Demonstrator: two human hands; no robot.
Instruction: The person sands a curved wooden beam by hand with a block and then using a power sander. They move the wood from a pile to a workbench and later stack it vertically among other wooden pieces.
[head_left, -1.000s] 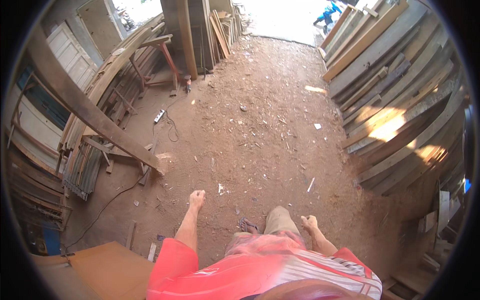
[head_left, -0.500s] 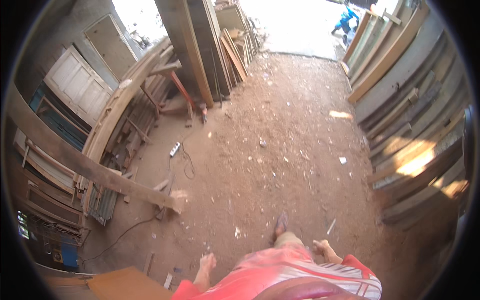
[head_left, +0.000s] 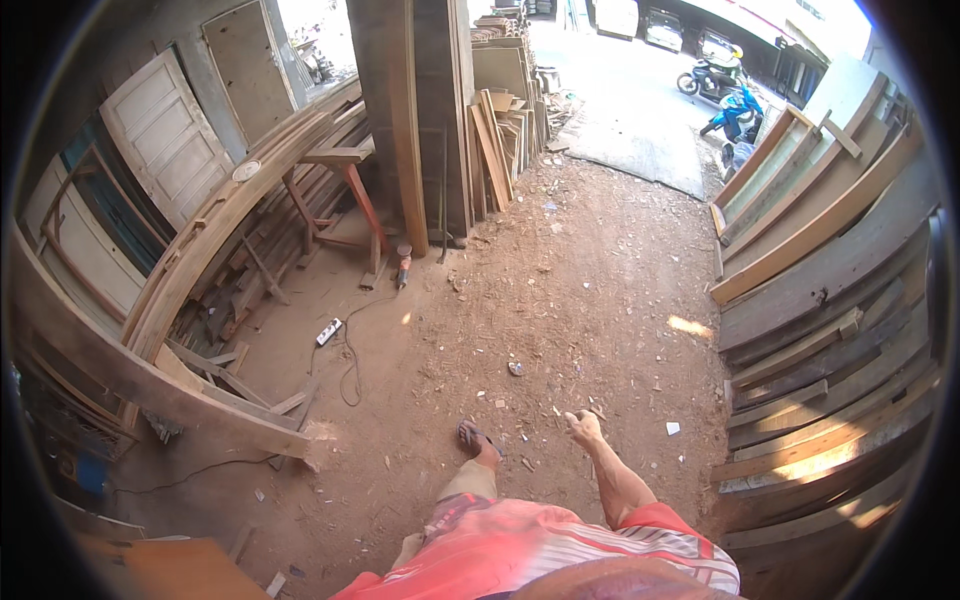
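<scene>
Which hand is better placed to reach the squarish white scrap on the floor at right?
Right, probably: the right hand is stretched forward, with the white scrap to its right; the left hand cannot be clearly made out.

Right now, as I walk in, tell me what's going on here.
A person in a red top seems mid-stride, one sandalled foot set forward on the littered, dusty floor. The right hand is out ahead over the floor, and nothing shows in its grip. The left hand cannot be made out. Ahead to the left lie a power strip and, beyond it, a power tool; boards line the right side.
</scene>
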